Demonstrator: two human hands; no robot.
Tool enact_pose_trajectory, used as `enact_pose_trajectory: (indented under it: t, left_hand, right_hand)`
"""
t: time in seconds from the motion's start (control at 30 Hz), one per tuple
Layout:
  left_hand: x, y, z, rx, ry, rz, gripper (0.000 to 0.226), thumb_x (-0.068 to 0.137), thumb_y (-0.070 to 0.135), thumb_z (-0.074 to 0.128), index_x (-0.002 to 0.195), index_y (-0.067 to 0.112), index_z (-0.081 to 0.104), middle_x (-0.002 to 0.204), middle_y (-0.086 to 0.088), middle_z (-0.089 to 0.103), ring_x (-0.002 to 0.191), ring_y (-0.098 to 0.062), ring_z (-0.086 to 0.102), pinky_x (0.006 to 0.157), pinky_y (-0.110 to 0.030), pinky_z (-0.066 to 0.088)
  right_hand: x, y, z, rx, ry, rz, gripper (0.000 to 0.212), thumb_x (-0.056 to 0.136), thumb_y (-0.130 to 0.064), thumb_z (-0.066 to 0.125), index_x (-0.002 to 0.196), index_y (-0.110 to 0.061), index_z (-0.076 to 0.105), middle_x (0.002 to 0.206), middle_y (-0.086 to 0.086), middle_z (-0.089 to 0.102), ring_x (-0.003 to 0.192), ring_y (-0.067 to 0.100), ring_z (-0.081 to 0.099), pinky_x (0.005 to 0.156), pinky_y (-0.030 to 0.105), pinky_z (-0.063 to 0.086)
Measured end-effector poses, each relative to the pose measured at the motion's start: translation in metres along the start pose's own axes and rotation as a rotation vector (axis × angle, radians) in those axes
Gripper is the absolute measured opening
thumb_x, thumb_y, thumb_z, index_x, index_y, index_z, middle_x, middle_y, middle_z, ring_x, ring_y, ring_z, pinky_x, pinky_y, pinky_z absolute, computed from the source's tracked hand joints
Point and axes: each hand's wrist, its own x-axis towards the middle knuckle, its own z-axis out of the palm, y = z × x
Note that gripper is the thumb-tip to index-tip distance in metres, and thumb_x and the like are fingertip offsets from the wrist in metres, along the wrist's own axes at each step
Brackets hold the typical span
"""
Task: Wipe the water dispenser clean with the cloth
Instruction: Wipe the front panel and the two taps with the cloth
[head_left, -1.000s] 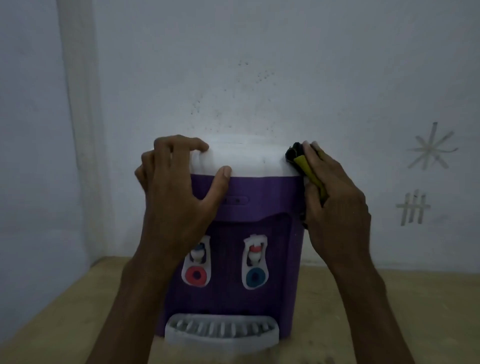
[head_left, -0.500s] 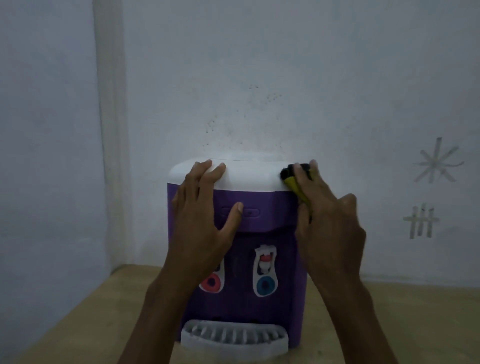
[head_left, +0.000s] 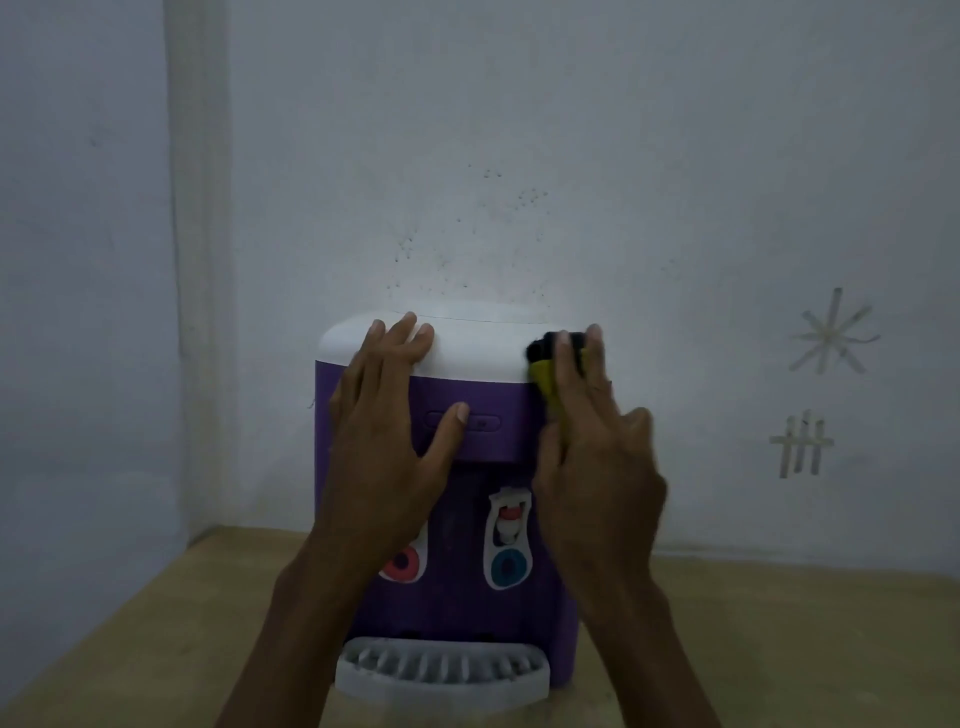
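A purple water dispenser (head_left: 483, 384) with a white top stands on a wooden table against the wall. It has a red tap and a blue tap (head_left: 508, 564) on its front and a grey drip tray (head_left: 441, 667) at its foot. My left hand (head_left: 387, 441) lies flat on the upper left front, fingers straight on the white top, thumb on the purple panel. My right hand (head_left: 597, 452) presses a yellow and black cloth (head_left: 543, 364) against the dispenser's upper right corner with straight fingers. Most of the cloth is hidden under that hand.
The wooden table (head_left: 779, 649) spreads to both sides of the dispenser. A pale wall (head_left: 519, 156) rises directly behind it, with a corner at the left. Tape marks (head_left: 831, 338) are stuck on the wall to the right.
My left hand went from gripping the top's left edge with curled fingers to lying flat on the front. My right hand stays at the upper right corner with the cloth. The camera view shifted.
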Motion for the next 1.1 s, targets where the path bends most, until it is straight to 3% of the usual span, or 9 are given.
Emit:
enact_pose_trajectory:
  t: [0.1,0.4,0.5,0.6,0.7,0.87,0.97,1.1]
  left_hand:
    - [-0.001,0.000,0.001,-0.052,-0.009,-0.016,0.063,0.097,0.037,0.064,0.153,0.023,0.037,0.167,0.008,0.028,0.158,-0.009,0.012,0.127,-0.044,0.015]
    - [0.000,0.001,-0.004,-0.096,0.000,-0.024,0.063,0.095,0.034,0.067,0.151,0.025,0.039,0.165,0.010,0.031,0.156,-0.007,0.015,0.126,-0.043,0.020]
    - [0.000,0.004,-0.003,-0.149,-0.013,-0.044,0.065,0.095,0.023,0.072,0.151,0.025,0.039,0.165,0.012,0.028,0.157,-0.005,0.010,0.128,-0.044,0.019]
    - [-0.001,0.003,-0.003,-0.144,-0.035,-0.037,0.066,0.096,0.022,0.070,0.153,0.022,0.037,0.167,0.012,0.024,0.157,-0.005,0.007,0.129,-0.042,0.016]
    - [-0.002,0.003,-0.005,-0.140,-0.054,-0.034,0.068,0.096,0.024,0.068,0.156,0.021,0.036,0.168,0.011,0.023,0.158,-0.004,0.005,0.129,-0.040,0.015]
    - [-0.003,0.004,-0.006,-0.146,-0.046,-0.035,0.066,0.097,0.023,0.069,0.154,0.026,0.035,0.167,0.015,0.021,0.157,-0.004,0.004,0.128,-0.049,0.017]
    - [-0.003,0.004,-0.004,-0.149,-0.041,-0.024,0.068,0.097,0.021,0.069,0.154,0.027,0.032,0.166,0.017,0.019,0.158,-0.005,0.004,0.127,-0.055,0.019]
    - [-0.004,-0.001,-0.003,-0.162,-0.051,0.001,0.064,0.100,0.020,0.065,0.155,0.024,0.033,0.167,0.014,0.020,0.158,-0.008,0.006,0.126,-0.059,0.018]
  right_hand:
    - [-0.010,-0.021,0.002,0.012,-0.021,-0.108,0.074,0.098,-0.021,0.049,0.164,-0.032,0.020,0.172,-0.010,0.012,0.086,0.015,0.044,0.048,0.018,0.044]
    - [0.000,0.014,0.004,-0.031,0.039,0.001,0.075,0.098,-0.007,0.057,0.162,-0.030,0.028,0.170,-0.006,0.023,0.074,0.016,0.044,0.041,0.016,0.027]
    - [-0.006,-0.005,0.006,0.017,0.023,-0.035,0.072,0.098,-0.009,0.054,0.163,-0.028,0.027,0.171,-0.004,0.019,0.079,0.019,0.050,0.045,0.019,0.038]
    - [-0.014,-0.021,0.008,0.036,0.002,-0.113,0.073,0.096,-0.011,0.054,0.162,-0.031,0.029,0.171,-0.006,0.019,0.075,0.013,0.044,0.046,0.015,0.033]
    - [-0.010,-0.010,0.007,0.044,-0.001,-0.063,0.075,0.098,-0.011,0.056,0.162,-0.037,0.027,0.170,-0.013,0.018,0.075,0.013,0.045,0.043,0.017,0.037]
    - [-0.005,0.001,0.004,0.033,0.030,0.040,0.071,0.100,-0.012,0.055,0.161,-0.037,0.028,0.170,-0.012,0.019,0.079,0.017,0.055,0.043,0.021,0.041]
    - [-0.010,-0.021,0.002,0.061,0.022,-0.002,0.073,0.095,-0.011,0.057,0.160,-0.032,0.033,0.170,-0.007,0.024,0.084,0.023,0.060,0.047,0.027,0.054]
    - [-0.020,-0.050,0.009,0.043,-0.025,-0.129,0.076,0.087,-0.011,0.062,0.156,-0.034,0.042,0.169,-0.004,0.026,0.078,0.018,0.050,0.048,0.018,0.035]
